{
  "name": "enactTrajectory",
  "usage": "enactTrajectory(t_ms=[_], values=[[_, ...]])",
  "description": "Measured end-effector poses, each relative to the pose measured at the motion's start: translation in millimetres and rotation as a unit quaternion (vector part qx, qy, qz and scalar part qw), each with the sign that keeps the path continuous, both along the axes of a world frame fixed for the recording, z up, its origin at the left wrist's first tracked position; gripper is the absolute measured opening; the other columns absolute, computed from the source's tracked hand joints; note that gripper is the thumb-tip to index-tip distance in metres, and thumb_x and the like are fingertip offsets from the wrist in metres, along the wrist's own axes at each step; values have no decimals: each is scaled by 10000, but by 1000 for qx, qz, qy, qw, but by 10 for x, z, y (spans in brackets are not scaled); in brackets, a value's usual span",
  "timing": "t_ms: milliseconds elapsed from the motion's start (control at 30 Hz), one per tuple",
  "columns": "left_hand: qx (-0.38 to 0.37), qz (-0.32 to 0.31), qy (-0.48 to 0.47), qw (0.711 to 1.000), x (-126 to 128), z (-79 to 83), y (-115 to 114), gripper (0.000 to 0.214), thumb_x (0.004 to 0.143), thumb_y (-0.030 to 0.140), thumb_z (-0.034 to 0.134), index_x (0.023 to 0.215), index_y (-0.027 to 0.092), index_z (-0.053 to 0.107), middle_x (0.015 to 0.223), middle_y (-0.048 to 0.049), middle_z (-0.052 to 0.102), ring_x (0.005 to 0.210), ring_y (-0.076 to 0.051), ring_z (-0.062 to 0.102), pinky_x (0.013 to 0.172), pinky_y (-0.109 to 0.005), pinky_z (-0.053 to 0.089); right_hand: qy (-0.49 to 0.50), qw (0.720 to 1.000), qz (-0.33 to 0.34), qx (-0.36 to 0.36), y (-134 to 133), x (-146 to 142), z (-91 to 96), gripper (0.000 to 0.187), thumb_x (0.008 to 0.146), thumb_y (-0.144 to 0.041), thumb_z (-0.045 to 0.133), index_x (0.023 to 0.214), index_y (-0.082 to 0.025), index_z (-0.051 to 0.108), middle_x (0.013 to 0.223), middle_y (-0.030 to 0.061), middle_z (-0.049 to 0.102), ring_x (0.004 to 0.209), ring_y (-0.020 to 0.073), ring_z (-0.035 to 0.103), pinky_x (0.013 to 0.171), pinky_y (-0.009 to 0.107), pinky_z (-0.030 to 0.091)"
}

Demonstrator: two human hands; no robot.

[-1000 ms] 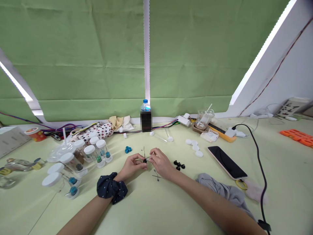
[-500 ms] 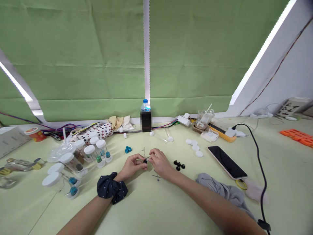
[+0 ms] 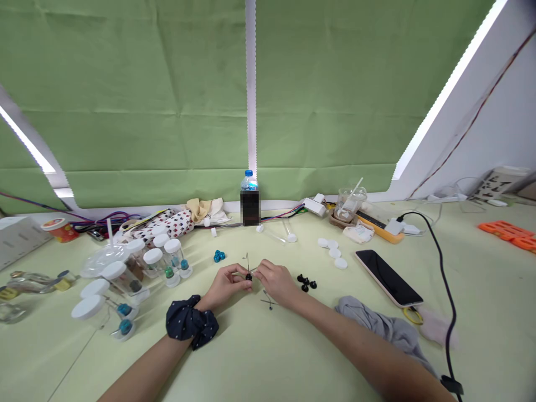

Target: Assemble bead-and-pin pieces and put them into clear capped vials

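My left hand (image 3: 226, 286), with a dark dotted scrunchie (image 3: 190, 321) at its wrist, pinches a small black piece (image 3: 249, 277) just above the table. A thin dark wire (image 3: 248, 259) with a hooked top stands up from that piece. From the right, my right hand (image 3: 274, 282) meets it, fingertips closed on something thin at the piece; what exactly is hidden. Below the right hand lie thin dark wire parts (image 3: 270, 304). Several similar black pieces (image 3: 306, 283) rest to its right. Beyond the left hand sits a cluster of blue beads (image 3: 219, 255).
Several clear jars with white lids (image 3: 115, 271) stand at left. White discs (image 3: 334, 253), a phone (image 3: 389, 277), a grey cloth (image 3: 383, 326) and a black cable (image 3: 446, 285) lie at right. At the back stand a water bottle (image 3: 249, 181) and a plastic cup (image 3: 347, 204).
My right hand has shifted very slightly, showing a bit more of the wire parts beneath it. The left hand keeps its pinch in the same place.
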State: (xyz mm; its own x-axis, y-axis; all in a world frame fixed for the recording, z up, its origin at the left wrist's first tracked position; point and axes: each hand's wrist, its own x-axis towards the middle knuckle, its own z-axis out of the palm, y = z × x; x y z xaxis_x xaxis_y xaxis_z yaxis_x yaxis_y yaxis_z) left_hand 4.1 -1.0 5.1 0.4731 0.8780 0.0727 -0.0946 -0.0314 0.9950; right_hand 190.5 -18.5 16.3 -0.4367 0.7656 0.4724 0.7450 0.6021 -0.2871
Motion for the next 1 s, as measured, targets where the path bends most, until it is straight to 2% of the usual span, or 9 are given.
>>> enactTrajectory(t_ms=[233, 500, 700, 1000], values=[[-2, 8, 2, 1000, 3, -3, 0, 292, 644, 263, 749, 806, 136, 542, 657, -31, 678, 611, -185, 666, 645, -333, 515, 32, 999, 11, -33, -1, 10, 46, 236, 920, -245, 433, 790, -188, 621, 756, 25, 619, 659, 118, 568, 548, 217, 359], [3, 7, 6, 1000, 7, -18, 4, 286, 648, 261, 745, 817, 137, 550, 671, -27, 684, 615, -176, 667, 652, -327, 518, 22, 999, 9, -23, 7, 12, 46, 242, 905, -251, 460, 770, -188, 651, 735, 29, 654, 654, 127, 589, 579, 220, 398], [11, 7, 14, 1000, 9, -30, 6, 272, 661, 253, 737, 814, 140, 543, 661, -22, 681, 610, -173, 666, 648, -321, 517, 30, 998, 27, -37, 28, 18, 33, 228, 903, -231, 462, 781, -172, 645, 742, 32, 641, 664, 133, 586, 609, 232, 418], [12, 46, -6, 999, 5, -52, 37, 280, 642, 254, 749, 803, 142, 548, 649, -6, 668, 596, -172, 665, 634, -319, 523, 55, 996, 44, -53, 71, 76, -11, 124, 894, -163, 457, 880, -157, 580, 867, 58, 567, 737, 147, 562, 665, 258, 446]])
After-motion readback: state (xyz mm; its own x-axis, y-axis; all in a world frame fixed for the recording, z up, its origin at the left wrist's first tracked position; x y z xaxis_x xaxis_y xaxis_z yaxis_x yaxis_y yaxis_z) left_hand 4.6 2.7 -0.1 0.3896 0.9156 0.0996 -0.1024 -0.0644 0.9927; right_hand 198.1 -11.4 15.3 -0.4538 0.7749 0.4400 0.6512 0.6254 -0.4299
